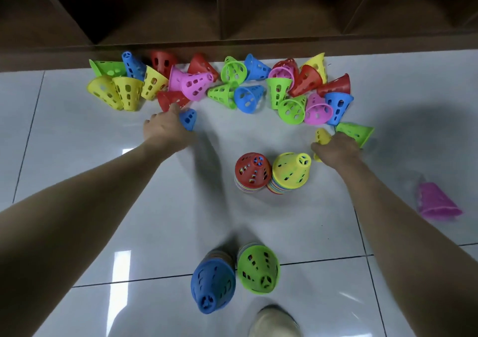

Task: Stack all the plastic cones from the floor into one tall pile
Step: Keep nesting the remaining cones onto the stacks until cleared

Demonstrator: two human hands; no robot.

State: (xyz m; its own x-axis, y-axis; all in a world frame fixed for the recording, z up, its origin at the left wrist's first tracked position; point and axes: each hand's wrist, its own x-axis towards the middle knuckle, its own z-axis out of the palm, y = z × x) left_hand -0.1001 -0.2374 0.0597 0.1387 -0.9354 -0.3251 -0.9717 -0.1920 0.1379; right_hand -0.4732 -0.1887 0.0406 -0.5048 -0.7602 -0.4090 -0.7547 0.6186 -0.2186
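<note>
Several loose plastic cones in red, yellow, green, blue and pink lie in a row along the wall base. My left hand grips a blue cone at the row's front edge. My right hand holds a yellow cone beside a green cone on its side. Four stacks stand on the floor: one topped red, one topped yellow, one topped blue, one topped green.
A pink cone lies alone at the right. A dark wooden shelf unit runs along the far side. A light shoe shows at the bottom edge. The floor is glossy white tile.
</note>
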